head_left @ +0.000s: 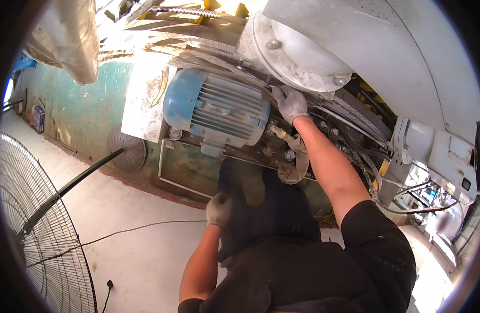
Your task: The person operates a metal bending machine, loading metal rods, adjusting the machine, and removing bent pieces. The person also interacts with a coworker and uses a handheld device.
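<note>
My right hand [291, 103] has its fingers clamped on a wrench [261, 79] above the motor [216, 109], bolt unfinished; left hand [219, 209] rests curled on my knee [237, 182].

The gloved right hand [290, 103] is raised, its arm stretched forward. The gloved left hand [219, 209] is held low, fingers curled.

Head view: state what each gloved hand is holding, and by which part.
The right hand reaches up to the hoses and machine parts beside the blue motor; an actual grip cannot be told. The left hand rests on the person's dark trouser knee, holding nothing.
</note>
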`<action>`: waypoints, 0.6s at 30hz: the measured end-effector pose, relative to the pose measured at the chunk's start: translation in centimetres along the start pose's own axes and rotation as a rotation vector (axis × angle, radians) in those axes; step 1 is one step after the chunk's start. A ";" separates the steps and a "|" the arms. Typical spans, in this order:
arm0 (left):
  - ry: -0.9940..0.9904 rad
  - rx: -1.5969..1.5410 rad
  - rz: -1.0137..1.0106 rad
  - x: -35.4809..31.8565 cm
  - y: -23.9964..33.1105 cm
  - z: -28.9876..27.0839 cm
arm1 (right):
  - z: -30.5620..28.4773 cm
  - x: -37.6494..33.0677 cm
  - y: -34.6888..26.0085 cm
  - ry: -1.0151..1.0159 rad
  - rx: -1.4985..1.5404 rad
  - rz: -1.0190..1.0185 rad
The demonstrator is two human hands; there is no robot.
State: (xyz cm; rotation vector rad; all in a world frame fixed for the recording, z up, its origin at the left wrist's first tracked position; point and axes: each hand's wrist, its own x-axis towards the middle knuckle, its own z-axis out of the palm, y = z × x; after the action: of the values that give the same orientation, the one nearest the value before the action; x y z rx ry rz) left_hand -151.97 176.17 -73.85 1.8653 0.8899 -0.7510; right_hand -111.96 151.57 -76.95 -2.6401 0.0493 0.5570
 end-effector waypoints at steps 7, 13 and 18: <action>-0.006 -0.020 0.012 0.3 1.0 -0.4 | -1.1 0.2 -0.8 0.034 -0.068 0.005; 0.027 -0.001 0.041 0.8 0.3 -0.7 | -4.7 -0.8 -6.2 0.001 0.011 0.101; 0.032 -0.018 0.039 0.1 -0.4 -1.9 | -5.2 -1.1 -6.4 -0.073 0.062 0.056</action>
State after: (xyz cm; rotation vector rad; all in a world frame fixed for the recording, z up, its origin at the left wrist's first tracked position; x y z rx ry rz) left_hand -152.00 178.08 -73.31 1.8783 0.8751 -0.6882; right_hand -110.24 155.07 -69.61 -2.5628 0.1165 0.6591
